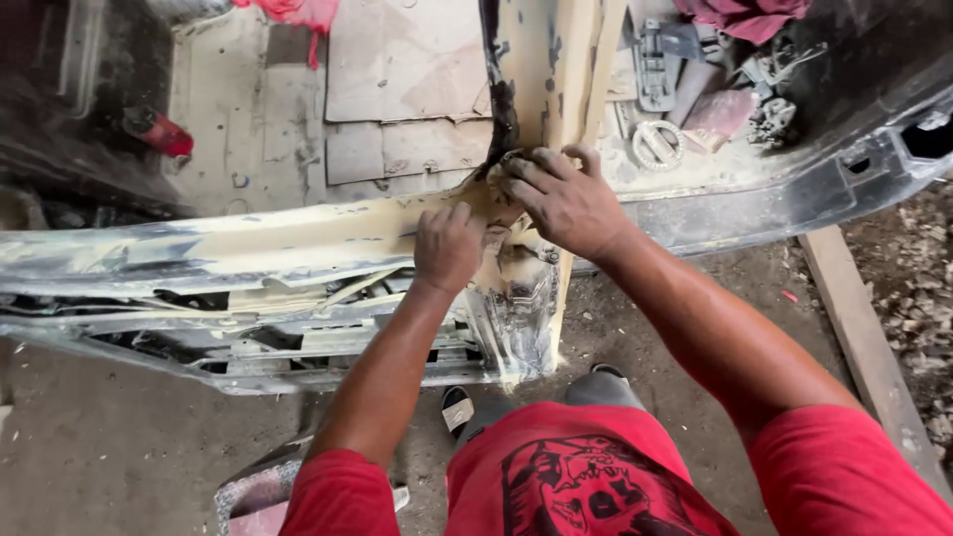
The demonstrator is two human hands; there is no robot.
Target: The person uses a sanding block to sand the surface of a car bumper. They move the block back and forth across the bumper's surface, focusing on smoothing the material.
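Observation:
A long car bumper [228, 248], grey with patches of beige filler, lies across the view at waist height. My left hand [447, 248] rests knuckles-up on its filler-coated top edge, fingers curled against the surface. Just to the right, my right hand [561, 199] presses down on the same spot, its fingers bent over a small dark piece that I cannot make out. The two hands almost touch. Beige filler streaks run down the bumper's front [521, 318] below them.
Dusty sheets of sandpaper [407, 79] lie on the floor beyond the bumper. A red cloth [298, 12] and a red can [159, 132] sit at the back left. Metal parts and a ring [657, 144] lie at the back right. A wooden plank [864, 337] runs along the right.

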